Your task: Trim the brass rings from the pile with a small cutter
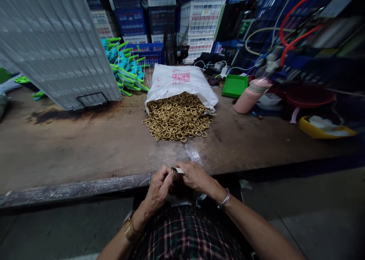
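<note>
At the near edge of the table, my left hand [159, 186] is closed, thumb and forefinger pinching a small gold-coloured piece [172, 171], mostly hidden by the fingers. Close beside it my right hand [197, 177] is closed around a small, flat, pale tool [179, 170]; its dark end points at the left fingertips. I cannot make out its exact kind. Beyond both hands lies a heap of gold-coloured rings [176, 117], spilling toward me from the mouth of a white sack [182, 79] with red print.
A tall pale ribbed panel [65, 47] stands at the left, with green and turquoise plastic pieces [129, 68] behind it. To the right are a green tray [235, 86], a pink bottle [249, 98] and a yellow tray [325, 129]. Stacked crates [199, 18] line the back.
</note>
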Motion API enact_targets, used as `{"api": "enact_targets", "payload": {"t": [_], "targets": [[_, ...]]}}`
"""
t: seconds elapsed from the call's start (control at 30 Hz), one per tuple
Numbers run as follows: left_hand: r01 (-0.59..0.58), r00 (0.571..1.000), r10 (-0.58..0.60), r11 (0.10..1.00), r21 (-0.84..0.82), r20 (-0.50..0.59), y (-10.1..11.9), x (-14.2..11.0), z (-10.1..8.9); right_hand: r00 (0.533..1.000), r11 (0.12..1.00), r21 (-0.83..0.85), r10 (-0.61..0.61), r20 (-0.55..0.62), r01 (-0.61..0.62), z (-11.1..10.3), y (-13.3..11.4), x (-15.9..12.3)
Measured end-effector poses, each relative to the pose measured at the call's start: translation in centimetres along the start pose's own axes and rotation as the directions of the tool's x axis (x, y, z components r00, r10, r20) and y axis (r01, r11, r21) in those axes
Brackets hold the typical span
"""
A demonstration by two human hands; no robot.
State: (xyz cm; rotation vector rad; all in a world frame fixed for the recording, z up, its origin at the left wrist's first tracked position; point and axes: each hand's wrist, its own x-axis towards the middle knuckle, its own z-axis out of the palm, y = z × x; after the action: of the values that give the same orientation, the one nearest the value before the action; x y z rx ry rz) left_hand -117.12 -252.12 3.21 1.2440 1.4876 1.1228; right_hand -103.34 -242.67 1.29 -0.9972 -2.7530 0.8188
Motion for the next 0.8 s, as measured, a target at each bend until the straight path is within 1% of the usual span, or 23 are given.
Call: {"api": "enact_targets", "payload": {"t": [0.07, 0.13, 0.17, 0.23, 0.3, 0.33, 0.4, 0.43, 0.5, 0.6, 0.63, 0.73, 0.8], "targets": [[0.019, 0.999, -0.017, 0.998, -0.064, 0.034, 1.4, -0.4, 0.4, 0.994, 0.991, -0.09, 0.099, -0.04, -0.103, 0.0, 0.9, 0.5], [0.04, 0.992, -0.02, 0.986, -0.161, 0.125, 2.5, -0.7, 0.8, 0.97, 0.964, -0.139, 0.209, -0.12, -0.225, -0.2, 2.3, 1.3], [0.072, 0.987, -0.036, 0.971, -0.228, 0.159, 2.8, -0.7, 1.0, 0.95, 0.948, -0.147, 0.256, -0.178, -0.283, -0.5, 3.3, 1.7], [0.178, 0.975, -0.113, 0.91, -0.375, 0.191, 2.8, -0.4, 1.4, 0.891, 0.915, -0.134, 0.325, -0.317, -0.381, -1.2, 5.2, 2.7], [0.267, 0.963, -0.211, 0.829, -0.491, 0.167, 2.1, 0.2, 1.6, 0.82, 0.885, -0.101, 0.372, -0.435, -0.455, -2.0, 7.2, 3.8], [0.284, 0.959, -0.247, 0.797, -0.533, 0.142, 1.6, 0.5, 1.6, 0.79, 0.873, -0.082, 0.391, -0.473, -0.481, -2.5, 8.1, 4.3], [0.286, 0.953, -0.289, 0.758, -0.587, 0.092, 0.9, 0.9, 1.6, 0.745, 0.841, -0.047, 0.45, -0.492, -0.539, -3.2, 9.7, 5.3], [0.285, 0.951, -0.299, 0.742, -0.607, 0.08, 0.6, 1.0, 1.5, 0.734, 0.825, -0.035, 0.482, -0.479, -0.564, -3.5, 10.2, 5.7], [0.284, 0.948, -0.31, 0.706, -0.649, 0.078, 0.3, 1.0, 1.5, 0.735, 0.808, -0.033, 0.517, -0.439, -0.588, -3.7, 10.9, 6.4], [0.309, 0.933, -0.344, 0.622, -0.72, 0.103, 0.2, 1.0, 1.4, 0.763, 0.817, -0.066, 0.502, -0.407, -0.573, -3.7, 11.2, 6.9], [0.328, 0.924, -0.363, 0.586, -0.741, 0.122, 0.1, 1.0, 1.4, 0.765, 0.817, -0.072, 0.5, -0.406, -0.572, -3.6, 11.2, 7.0], [0.393, 0.893, -0.404, 0.478, -0.786, 0.2, -0.3, 1.3, 1.4, 0.757, 0.812, -0.067, 0.507, -0.413, -0.58, -3.4, 11.1, 6.8], [0.415, 0.875, -0.424, 0.409, -0.813, 0.233, -0.7, 1.4, 1.5, 0.752, 0.814, -0.05, 0.51, -0.417, -0.579, -3.3, 11.0, 6.4]]}}
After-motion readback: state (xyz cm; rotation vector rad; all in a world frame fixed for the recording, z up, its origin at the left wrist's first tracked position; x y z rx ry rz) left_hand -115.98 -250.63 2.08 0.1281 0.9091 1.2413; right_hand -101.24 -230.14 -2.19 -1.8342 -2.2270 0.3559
